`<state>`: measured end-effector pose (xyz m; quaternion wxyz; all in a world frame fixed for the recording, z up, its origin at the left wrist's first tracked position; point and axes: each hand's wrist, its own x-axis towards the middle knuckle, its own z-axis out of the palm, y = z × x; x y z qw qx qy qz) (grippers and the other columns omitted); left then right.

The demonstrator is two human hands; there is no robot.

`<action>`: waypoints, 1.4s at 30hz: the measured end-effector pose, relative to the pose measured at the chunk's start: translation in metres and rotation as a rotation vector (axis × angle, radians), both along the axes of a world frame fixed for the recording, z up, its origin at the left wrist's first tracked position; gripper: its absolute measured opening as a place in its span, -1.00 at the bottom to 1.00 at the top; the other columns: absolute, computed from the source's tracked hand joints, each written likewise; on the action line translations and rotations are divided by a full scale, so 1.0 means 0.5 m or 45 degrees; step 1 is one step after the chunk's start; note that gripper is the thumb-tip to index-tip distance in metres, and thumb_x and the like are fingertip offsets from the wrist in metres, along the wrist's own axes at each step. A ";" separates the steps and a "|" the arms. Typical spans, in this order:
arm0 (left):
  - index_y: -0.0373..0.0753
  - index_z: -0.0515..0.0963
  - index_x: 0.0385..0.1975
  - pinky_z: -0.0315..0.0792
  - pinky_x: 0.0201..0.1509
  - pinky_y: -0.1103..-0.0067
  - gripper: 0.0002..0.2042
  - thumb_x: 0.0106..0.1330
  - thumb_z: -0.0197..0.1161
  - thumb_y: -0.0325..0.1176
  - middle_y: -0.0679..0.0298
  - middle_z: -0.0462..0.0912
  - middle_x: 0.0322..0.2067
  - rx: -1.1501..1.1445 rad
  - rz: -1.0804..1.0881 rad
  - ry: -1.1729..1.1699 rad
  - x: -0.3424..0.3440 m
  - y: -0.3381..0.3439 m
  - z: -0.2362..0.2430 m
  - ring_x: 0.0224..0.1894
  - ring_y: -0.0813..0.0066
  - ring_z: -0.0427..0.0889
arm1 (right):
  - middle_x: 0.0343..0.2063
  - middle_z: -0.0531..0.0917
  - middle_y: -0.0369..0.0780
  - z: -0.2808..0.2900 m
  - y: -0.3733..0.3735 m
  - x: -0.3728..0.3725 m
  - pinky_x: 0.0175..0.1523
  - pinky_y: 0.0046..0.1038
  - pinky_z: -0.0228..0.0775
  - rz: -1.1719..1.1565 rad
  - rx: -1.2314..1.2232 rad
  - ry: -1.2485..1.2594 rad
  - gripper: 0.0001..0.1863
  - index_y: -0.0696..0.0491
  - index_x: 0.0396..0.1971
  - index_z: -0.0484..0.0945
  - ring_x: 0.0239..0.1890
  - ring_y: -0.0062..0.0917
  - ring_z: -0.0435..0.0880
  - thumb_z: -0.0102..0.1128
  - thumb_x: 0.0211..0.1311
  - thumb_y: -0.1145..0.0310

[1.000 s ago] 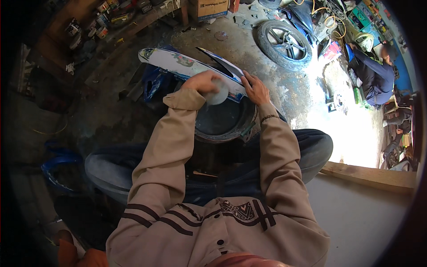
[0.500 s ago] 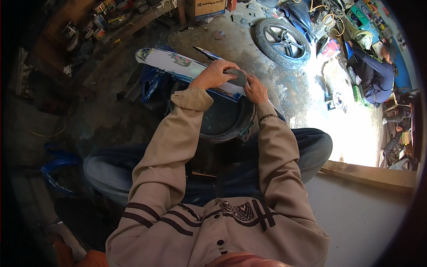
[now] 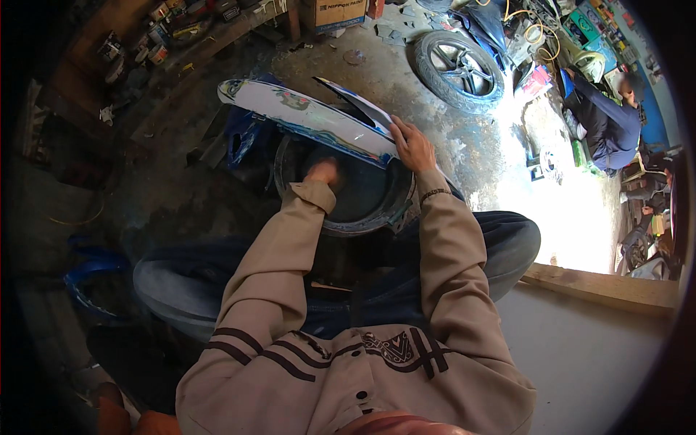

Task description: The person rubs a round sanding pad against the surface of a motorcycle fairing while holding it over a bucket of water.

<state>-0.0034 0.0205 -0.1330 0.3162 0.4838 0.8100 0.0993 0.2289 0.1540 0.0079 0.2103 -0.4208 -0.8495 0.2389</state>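
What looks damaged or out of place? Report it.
The white panel in the right hand looks worn: its finish is patchy, with a greyish blotch towards its left end. A wheel lies on the floor, off any vehicle.

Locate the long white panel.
In the head view, the white panel lies upper-left of centre, partly over the basin, the right hand holding its right end.

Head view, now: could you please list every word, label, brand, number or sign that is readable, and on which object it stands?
Cardboard box: dark printing on its side, readable in part; I do not copy printed wording.
White panel: small coloured markings, too unclear to read.
Containers at upper left: labels too small to read.
Green box at upper right: markings too small.
Shirt: dark stripes and patterns, no readable words.
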 end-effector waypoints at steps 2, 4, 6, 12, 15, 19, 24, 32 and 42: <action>-0.22 0.81 -0.03 0.66 0.21 0.23 -0.61 0.19 0.58 -0.18 -0.05 0.79 0.08 0.013 0.059 0.075 -0.008 0.001 -0.072 0.17 -0.06 0.75 | 0.13 0.73 -0.10 0.003 -0.001 0.000 0.25 -0.10 0.52 -0.005 0.003 -0.007 -0.49 -0.23 0.37 0.62 0.19 -0.08 0.69 -0.02 0.64 -0.12; -0.21 0.81 -0.02 0.67 0.21 0.18 -0.59 0.19 0.58 -0.14 -0.08 0.76 0.11 -0.122 -0.041 0.135 -0.018 0.001 -0.119 0.17 -0.14 0.74 | 0.13 0.73 -0.11 0.006 -0.003 0.000 0.26 -0.10 0.52 -0.013 -0.019 -0.026 -0.49 -0.24 0.38 0.61 0.19 -0.09 0.70 -0.02 0.64 -0.12; -0.21 0.79 0.02 0.68 0.19 0.16 -0.58 0.21 0.56 -0.14 -0.09 0.75 0.12 -0.152 -0.018 0.103 -0.029 0.002 -0.140 0.15 -0.15 0.75 | 0.13 0.73 -0.12 0.008 -0.004 0.000 0.26 -0.10 0.52 -0.013 -0.015 -0.018 -0.49 -0.24 0.37 0.61 0.19 -0.09 0.70 -0.02 0.64 -0.11; -0.26 0.75 0.10 0.64 0.23 0.16 -0.58 0.34 0.40 -0.16 -0.16 0.73 0.12 -0.097 -0.184 -0.015 -0.040 0.001 -0.118 0.15 -0.19 0.73 | 0.14 0.73 -0.12 0.010 -0.005 -0.001 0.25 -0.11 0.52 -0.013 -0.024 -0.017 -0.49 -0.22 0.36 0.62 0.19 -0.10 0.70 -0.01 0.64 -0.11; -0.28 0.73 0.14 0.61 0.25 0.20 -0.56 0.32 0.42 -0.20 -0.15 0.75 0.10 -0.034 -0.149 -0.152 -0.032 0.000 -0.091 0.15 -0.15 0.74 | 0.13 0.73 -0.11 0.011 -0.005 0.000 0.24 -0.11 0.52 -0.010 -0.019 -0.004 -0.49 -0.21 0.36 0.62 0.18 -0.10 0.70 0.00 0.64 -0.11; -0.28 0.71 0.18 0.62 0.24 0.26 -0.51 0.24 0.53 -0.26 -0.08 0.79 0.06 -0.020 -0.006 -0.277 -0.020 -0.010 -0.032 0.13 -0.06 0.77 | 0.12 0.73 -0.11 0.010 -0.004 0.001 0.24 -0.11 0.53 -0.012 -0.025 -0.023 -0.49 -0.21 0.36 0.63 0.19 -0.09 0.70 0.00 0.64 -0.11; -0.25 0.71 0.20 0.60 0.25 0.29 -0.51 0.26 0.51 -0.28 -0.04 0.81 0.04 -0.112 -0.182 -0.366 -0.038 -0.036 0.110 0.12 0.01 0.78 | 0.12 0.74 -0.10 0.004 -0.001 0.000 0.24 -0.11 0.52 -0.008 -0.017 -0.007 -0.48 -0.22 0.36 0.63 0.19 -0.08 0.69 -0.02 0.64 -0.14; -0.32 0.74 0.11 0.60 0.09 0.41 -0.62 0.31 0.45 -0.36 0.09 0.85 -0.05 0.212 -0.436 -0.501 -0.090 0.028 0.335 -0.06 0.36 0.77 | 0.12 0.74 -0.09 0.000 0.001 0.000 0.24 -0.10 0.53 -0.012 -0.018 -0.003 -0.46 -0.21 0.36 0.63 0.18 -0.06 0.70 -0.05 0.64 -0.16; -0.36 0.75 0.04 0.59 0.06 0.48 -0.73 0.39 0.40 -0.44 0.12 0.87 -0.13 0.794 -0.454 -0.366 -0.136 0.091 0.408 -0.10 0.46 0.78 | 0.14 0.73 -0.09 -0.004 0.003 0.001 0.24 -0.10 0.52 -0.013 0.008 0.005 -0.47 -0.21 0.34 0.64 0.18 -0.06 0.70 -0.02 0.64 -0.14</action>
